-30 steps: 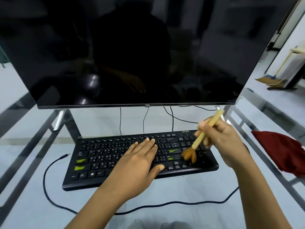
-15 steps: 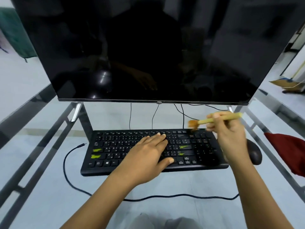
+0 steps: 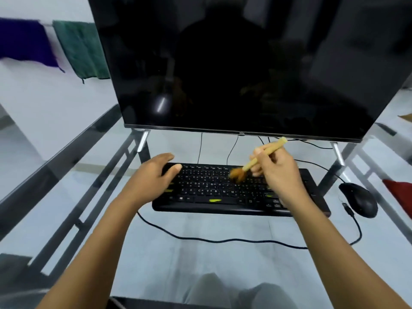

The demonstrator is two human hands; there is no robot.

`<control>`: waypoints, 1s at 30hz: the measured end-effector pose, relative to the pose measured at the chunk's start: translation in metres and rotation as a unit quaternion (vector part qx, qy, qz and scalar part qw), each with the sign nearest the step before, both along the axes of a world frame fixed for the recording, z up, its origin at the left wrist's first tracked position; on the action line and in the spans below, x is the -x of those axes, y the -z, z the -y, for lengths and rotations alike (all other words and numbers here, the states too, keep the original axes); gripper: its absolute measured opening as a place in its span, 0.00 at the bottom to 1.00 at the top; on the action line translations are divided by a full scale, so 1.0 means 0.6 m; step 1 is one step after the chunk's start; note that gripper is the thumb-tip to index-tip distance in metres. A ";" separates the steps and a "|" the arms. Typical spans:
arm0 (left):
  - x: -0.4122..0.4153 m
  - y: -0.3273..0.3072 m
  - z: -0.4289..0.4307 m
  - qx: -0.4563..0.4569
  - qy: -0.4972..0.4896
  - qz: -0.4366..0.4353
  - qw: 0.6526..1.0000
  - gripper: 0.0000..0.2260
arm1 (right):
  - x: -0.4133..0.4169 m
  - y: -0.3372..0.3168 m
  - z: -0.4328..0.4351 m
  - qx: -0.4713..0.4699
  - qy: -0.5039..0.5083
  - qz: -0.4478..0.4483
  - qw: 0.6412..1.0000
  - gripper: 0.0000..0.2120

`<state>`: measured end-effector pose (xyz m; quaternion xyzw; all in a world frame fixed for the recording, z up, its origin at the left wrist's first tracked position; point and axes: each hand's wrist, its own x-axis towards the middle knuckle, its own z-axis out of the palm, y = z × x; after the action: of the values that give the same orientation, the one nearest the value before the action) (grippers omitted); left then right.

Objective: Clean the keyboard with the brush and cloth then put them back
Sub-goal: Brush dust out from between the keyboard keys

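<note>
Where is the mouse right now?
In the head view, the mouse sits on the desk at right, between the keyboard and the red cloth.

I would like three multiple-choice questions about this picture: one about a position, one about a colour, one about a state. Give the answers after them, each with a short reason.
1. Where does the mouse lie relative to the keyboard?
A) to its left
B) to its right
C) on top of it

2. What colour is the cloth at the picture's right edge?
A) red
B) white
C) yellow

3. What is the right hand doing?
A) lying flat and empty
B) holding the mouse
C) gripping the brush

Answers:
1 B: the mouse sits past the keyboard's right end.
2 A: the cloth is dark red.
3 C: its fingers curl round the handle, with the bristles down at the keys.
</note>
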<state>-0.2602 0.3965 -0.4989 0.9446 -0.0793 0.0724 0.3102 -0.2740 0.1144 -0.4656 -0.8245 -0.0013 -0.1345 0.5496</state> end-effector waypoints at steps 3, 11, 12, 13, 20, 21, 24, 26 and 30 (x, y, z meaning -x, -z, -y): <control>0.011 0.020 -0.020 0.062 -0.026 -0.005 0.998 0.23 | 0.005 0.005 -0.010 0.063 -0.061 -0.059 0.994 0.06; 0.016 0.049 -0.013 0.143 -0.049 -0.017 0.988 0.26 | -0.003 -0.002 -0.053 0.107 0.020 0.005 0.994 0.06; 0.016 0.052 -0.014 0.135 -0.051 -0.016 0.989 0.26 | -0.003 -0.010 -0.062 0.105 0.038 0.031 0.993 0.07; 0.017 0.054 -0.014 0.126 -0.053 -0.014 0.991 0.26 | -0.004 -0.013 -0.071 0.066 0.027 0.036 0.997 0.08; 0.025 0.048 -0.011 0.110 -0.056 -0.011 0.992 0.25 | -0.009 -0.015 -0.135 0.179 -0.080 -0.014 0.981 0.08; 0.026 0.048 -0.011 0.112 -0.057 -0.013 0.992 0.25 | -0.010 -0.016 -0.135 0.134 -0.072 -0.007 0.988 0.07; 0.025 0.048 -0.012 0.116 -0.067 -0.014 0.991 0.26 | 0.002 -0.015 -0.144 0.044 -0.218 -0.094 0.970 0.05; 0.027 0.044 -0.011 0.133 -0.067 -0.010 0.989 0.26 | -0.005 -0.007 -0.145 0.115 -0.180 -0.080 0.974 0.05; 0.031 0.037 -0.007 0.149 -0.067 -0.002 0.987 0.19 | -0.008 -0.017 -0.143 0.021 -0.147 -0.042 0.988 0.04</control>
<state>-0.2789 0.4008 -0.5213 0.8911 -0.0038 0.1023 0.4421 -0.2693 0.2000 -0.4552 -0.8317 -0.1017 -0.0175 0.5455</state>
